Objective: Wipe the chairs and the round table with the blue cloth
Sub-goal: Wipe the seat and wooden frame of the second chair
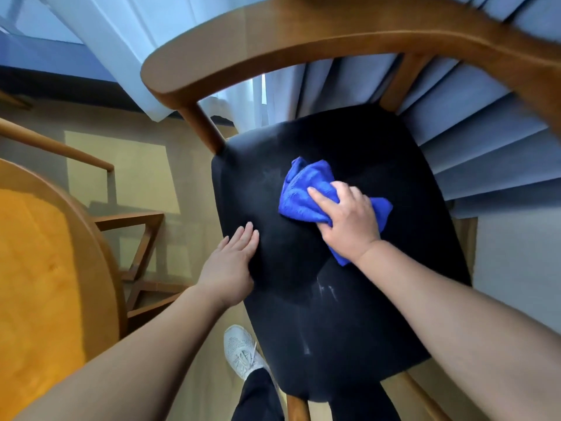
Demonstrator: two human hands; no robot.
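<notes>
Bare black seat (334, 323) is offered toward the near edge. The far side is barred overhead by the curved backrest (303, 47) and its posts (202, 129), curtains (473, 153) close behind. Leftward, the round surface (45, 253) is found near.

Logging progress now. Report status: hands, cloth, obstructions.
Right hand holds blue cloth on black chair seat. Left hand flat on seat edge. Pale smudges near front. Nothing obstructing.
</notes>
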